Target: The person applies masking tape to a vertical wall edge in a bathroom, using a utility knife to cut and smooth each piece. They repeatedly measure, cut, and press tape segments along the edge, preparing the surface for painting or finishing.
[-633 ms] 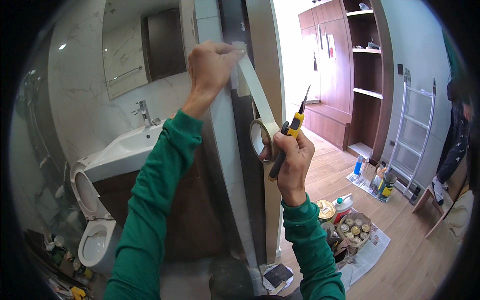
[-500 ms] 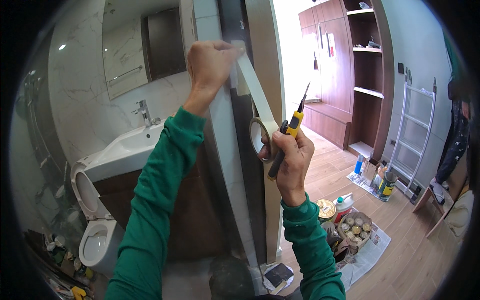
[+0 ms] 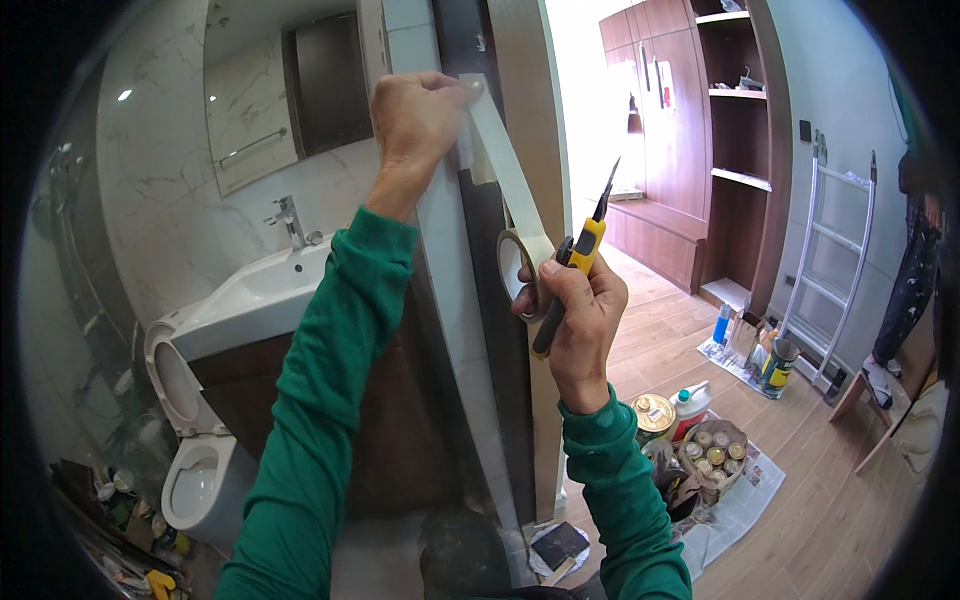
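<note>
Pinched fingers of my left hand hold the loose end of a pale masking tape strip at the upper door frame. The strip runs taut down to its roll. My right hand grips that roll, with fingers through its core, together with a yellow and black utility knife. The knife's blade is out and points up. Behind the strip is the dark edge of the door frame, with a short piece of tape stuck on it near my left hand.
On the left are a white sink, a mirror and a toilet. To the right, paint cans and jars stand on newspaper. Farther off are a ladder and another person's leg by a wooden stool.
My left hand has shifted slightly up, with the tape end still pinched in it. The right hand keeps the roll and knife in nearly the same place.
</note>
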A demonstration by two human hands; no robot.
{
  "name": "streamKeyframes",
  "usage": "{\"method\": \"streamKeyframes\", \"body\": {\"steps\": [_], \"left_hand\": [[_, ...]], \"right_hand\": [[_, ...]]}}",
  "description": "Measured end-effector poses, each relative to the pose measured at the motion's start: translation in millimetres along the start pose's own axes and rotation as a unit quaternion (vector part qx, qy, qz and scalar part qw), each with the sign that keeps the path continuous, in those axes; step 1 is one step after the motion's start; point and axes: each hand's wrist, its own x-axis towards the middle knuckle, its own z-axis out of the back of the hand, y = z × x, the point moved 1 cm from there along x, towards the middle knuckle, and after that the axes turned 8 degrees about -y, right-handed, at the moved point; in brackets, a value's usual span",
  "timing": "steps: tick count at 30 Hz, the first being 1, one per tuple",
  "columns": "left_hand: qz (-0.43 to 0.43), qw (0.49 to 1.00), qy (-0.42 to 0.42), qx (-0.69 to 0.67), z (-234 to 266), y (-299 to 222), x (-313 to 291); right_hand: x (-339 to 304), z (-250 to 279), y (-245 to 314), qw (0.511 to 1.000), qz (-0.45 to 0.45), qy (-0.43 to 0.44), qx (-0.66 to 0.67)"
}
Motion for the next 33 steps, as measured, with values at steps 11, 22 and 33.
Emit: {"method": "streamKeyframes", "body": {"steps": [11, 22, 33], "left_hand": [[0.014, 0.998, -0.028, 0.050, -5.7, -9.7, -0.9], [0.034, 0.997, -0.048, 0.057, -6.9, -17.8, -4.2], [0.004, 0.979, 0.020, 0.204, 9.7, -18.7, 8.7]], "right_hand": [[-0.8, -2.8, 9.2, 1.000, 0.007, 0.005, 0.019], [4.8, -0.9, 11.7, 1.000, 0.022, 0.012, 0.006], [10.2, 0.0, 14.9, 0.999, -0.035, 0.022, 0.034]]}}
